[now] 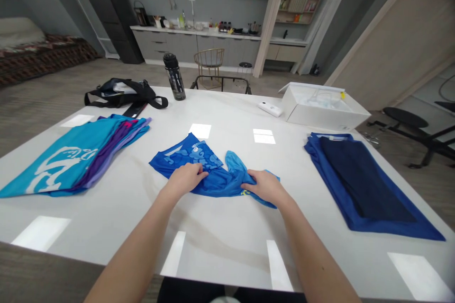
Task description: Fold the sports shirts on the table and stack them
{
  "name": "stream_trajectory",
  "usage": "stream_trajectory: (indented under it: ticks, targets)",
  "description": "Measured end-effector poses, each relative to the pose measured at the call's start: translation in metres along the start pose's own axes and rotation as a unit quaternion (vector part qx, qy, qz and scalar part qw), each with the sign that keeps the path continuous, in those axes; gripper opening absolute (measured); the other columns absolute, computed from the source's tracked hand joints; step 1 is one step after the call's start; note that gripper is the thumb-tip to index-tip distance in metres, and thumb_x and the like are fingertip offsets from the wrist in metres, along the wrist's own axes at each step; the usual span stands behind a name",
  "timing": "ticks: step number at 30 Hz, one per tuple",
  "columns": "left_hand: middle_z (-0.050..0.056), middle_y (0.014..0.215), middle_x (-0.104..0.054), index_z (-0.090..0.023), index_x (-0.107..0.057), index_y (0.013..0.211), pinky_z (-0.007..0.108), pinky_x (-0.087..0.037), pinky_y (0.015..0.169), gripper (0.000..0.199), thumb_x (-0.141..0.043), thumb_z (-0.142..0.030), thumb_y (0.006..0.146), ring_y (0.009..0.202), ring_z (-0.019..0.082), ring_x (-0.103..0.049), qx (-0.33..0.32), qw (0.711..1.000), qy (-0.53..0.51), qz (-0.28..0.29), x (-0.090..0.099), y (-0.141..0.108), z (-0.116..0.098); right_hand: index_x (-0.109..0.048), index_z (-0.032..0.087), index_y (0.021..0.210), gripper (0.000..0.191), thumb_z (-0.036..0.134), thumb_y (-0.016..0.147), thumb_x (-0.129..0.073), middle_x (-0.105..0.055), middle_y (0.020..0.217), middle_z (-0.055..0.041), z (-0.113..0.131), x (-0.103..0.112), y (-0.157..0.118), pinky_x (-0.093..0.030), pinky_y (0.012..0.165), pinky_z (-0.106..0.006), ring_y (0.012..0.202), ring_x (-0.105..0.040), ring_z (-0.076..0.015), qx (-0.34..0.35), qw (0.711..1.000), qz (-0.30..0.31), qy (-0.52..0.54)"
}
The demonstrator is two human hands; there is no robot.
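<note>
- No word can be read with certainty.
- Folded teal cloth garment, left of the left hand's fingers: large white lettering, illegible.
- Tall black-and-clear plastic bottle, beyond those fingers: white print, too small.
- Crumpled blue fabric garment, at the right hand's fingers: small yellow marking, unreadable.

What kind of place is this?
It looks like an open-plan living space, perhaps a home or studio flat: there is a long kitchen counter in the background, a tall dark fridge near it, and what seems a sofa or bed at the picture's left edge.
</note>
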State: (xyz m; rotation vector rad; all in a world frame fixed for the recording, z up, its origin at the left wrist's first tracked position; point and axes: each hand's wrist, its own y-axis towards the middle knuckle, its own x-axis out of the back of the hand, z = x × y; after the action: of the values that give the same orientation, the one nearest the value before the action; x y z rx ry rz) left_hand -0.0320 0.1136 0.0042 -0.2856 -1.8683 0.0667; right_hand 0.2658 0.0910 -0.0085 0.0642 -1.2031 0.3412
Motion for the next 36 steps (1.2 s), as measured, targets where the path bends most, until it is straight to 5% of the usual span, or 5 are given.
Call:
stream_trajectory:
  ticks: [10, 19, 24, 30, 36]
  targets:
    - [0.027, 0.159, -0.035, -0.010, -0.044, 0.148, 0.062, -0.028, 0.115, 0.061, -0.045, -0.047, 0.099, 0.146, 0.043, -0.034, -0.053, 0.992, 0.068, -0.094, -0.061, 0.041, -0.039, -0.064, 0.023, 0.108, 0.031, 0.048, 0.096, -0.051, -0.074, 0.090, -0.0124, 0.001, -0.009, 0.008, -0.038, 0.064, -0.032, 0.081, -0.070, -0.0295, -0.171, 0.980, -0.080, -0.055]
    - [0.015, 0.162, -0.037, -0.019, -0.046, 0.150, 0.057, -0.014, 0.124, 0.055, -0.049, -0.038, 0.098, 0.151, 0.031, -0.030, -0.202, 0.976, 0.010, -0.082, -0.043, 0.148, -0.074, -0.061, 0.023, 0.111, 0.017, 0.031, 0.099, -0.052, -0.069, 0.102, -0.0098, -0.014, -0.007, 0.015, -0.042, 0.078, -0.033, 0.096, -0.065, -0.0258, -0.105, 0.977, -0.181, -0.032]
    - [0.012, 0.142, -0.059, -0.022, -0.061, 0.133, 0.051, -0.028, 0.121, 0.039, -0.050, -0.020, 0.095, 0.133, 0.027, -0.053, -0.203, 0.959, -0.056, -0.192, -0.036, 0.102, -0.073, -0.065, 0.024, 0.106, 0.012, 0.023, 0.097, -0.058, -0.069, 0.101, -0.0060, 0.004, -0.007, 0.005, -0.041, 0.085, -0.033, 0.099, -0.063, -0.0228, 0.055, 0.988, -0.147, 0.010]
    - [0.006, 0.118, -0.072, -0.024, -0.068, 0.118, 0.036, -0.048, 0.098, 0.034, -0.046, -0.043, 0.101, 0.109, 0.023, -0.066, -0.159, 0.969, -0.158, -0.106, -0.031, 0.027, -0.055, -0.073, 0.028, 0.103, 0.015, 0.023, 0.092, -0.064, -0.075, 0.099, -0.0004, 0.051, -0.014, -0.021, -0.045, 0.088, -0.030, 0.093, -0.068, -0.0187, 0.241, 0.956, -0.004, 0.168]
    - [0.007, 0.105, -0.068, -0.024, -0.069, 0.113, 0.040, -0.044, 0.094, 0.024, -0.051, -0.031, 0.097, 0.107, 0.025, -0.062, -0.211, 0.969, -0.107, -0.069, -0.053, 0.006, -0.059, -0.072, 0.024, 0.102, 0.019, 0.034, 0.095, -0.058, -0.072, 0.094, -0.0025, 0.035, -0.008, -0.015, -0.050, 0.079, -0.029, 0.080, -0.066, -0.0176, 0.078, 0.965, -0.130, 0.216]
